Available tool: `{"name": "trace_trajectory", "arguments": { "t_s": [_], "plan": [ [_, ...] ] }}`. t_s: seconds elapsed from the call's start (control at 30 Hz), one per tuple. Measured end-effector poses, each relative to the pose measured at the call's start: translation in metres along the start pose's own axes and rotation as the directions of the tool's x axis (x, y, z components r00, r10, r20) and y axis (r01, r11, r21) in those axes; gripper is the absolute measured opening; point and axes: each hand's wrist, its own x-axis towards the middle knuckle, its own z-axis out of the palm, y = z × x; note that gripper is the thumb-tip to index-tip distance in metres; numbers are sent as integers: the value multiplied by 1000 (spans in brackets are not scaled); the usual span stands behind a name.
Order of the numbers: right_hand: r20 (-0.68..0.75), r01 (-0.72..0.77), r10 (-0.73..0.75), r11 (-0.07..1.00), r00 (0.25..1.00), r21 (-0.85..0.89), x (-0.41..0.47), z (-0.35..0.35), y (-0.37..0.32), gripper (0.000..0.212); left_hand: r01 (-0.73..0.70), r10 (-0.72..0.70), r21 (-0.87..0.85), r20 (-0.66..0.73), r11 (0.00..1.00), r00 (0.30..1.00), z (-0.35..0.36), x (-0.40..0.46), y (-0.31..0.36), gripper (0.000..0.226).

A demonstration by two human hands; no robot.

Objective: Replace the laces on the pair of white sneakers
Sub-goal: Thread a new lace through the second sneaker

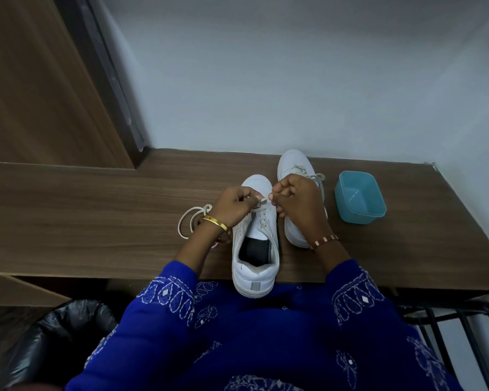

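We see both sets of fingertips curled and pinching one white lace [263, 200] above the near sneaker [256, 241]: the left hand [233, 206] from the left, the right hand [294, 204] from the right, knuckles nearly touching. That sneaker stands on the wooden desk [96, 221], its heel over the front edge. The second sneaker [294, 165] stands just behind the right hand. A loose lace [191, 218] lies beside the left wrist, and a blue tub [360, 196] sits near the right.

no readable text, labels, brands or numbers anywhere
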Motion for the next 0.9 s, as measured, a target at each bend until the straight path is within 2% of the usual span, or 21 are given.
{"name": "trace_trajectory", "arguments": {
  "t_s": [0.1, 0.2, 0.3, 0.4, 0.47, 0.53, 0.67, 0.77, 0.83, 0.9],
  "plan": [
    [38, -6, 6, 1000, 999, -12, -1, 1, -1, 21, -26, 26, 7, 14, 1000, 1000, 2, 0, -3, 13],
    [68, -28, 27, 999, 997, 26, -3, 3, -2, 22, -8, 8, 9, -33, 1000, 999, 3, 2, -6, 9],
    [19, -73, 73, 996, 997, 43, -3, 3, 7, 21, 44, -43, 14, -99, 999, 994, 4, 1, -8, 8],
    [55, -106, 115, 983, 992, -147, -4, 4, 26, 7, 115, -114, 1, -157, 993, 981, 3, 2, -14, 20],
    [180, -119, 181, 943, 967, -311, -10, 9, 37, 27, 144, -131, 56, -185, 988, 974, 5, 2, -17, 27],
    [239, -56, 170, 906, 956, -420, -18, 16, 45, 44, 177, -144, 185, -177, 967, 974, 11, 2, -19, 22],
    [209, 26, 76, 895, 975, -445, -20, 20, 46, 40, 193, -109, 486, -195, 852, 975, 22, 1, -15, 18],
    [219, -17, 116, 913, 969, -408, -17, 16, 48, 34, 168, -42, 725, -189, 668, 981, 24, 2, -9, 25],
    [228, -13, 114, 916, 967, -401, -18, 15, 50, 30, 144, 8, 823, -177, 550, 984, 26, 3, -6, 27],
    [238, 13, 91, 915, 967, -402, -18, 16, 51, 26, 155, 11, 855, -185, 495, 983, 29, 5, -5, 26]
  ]
}}
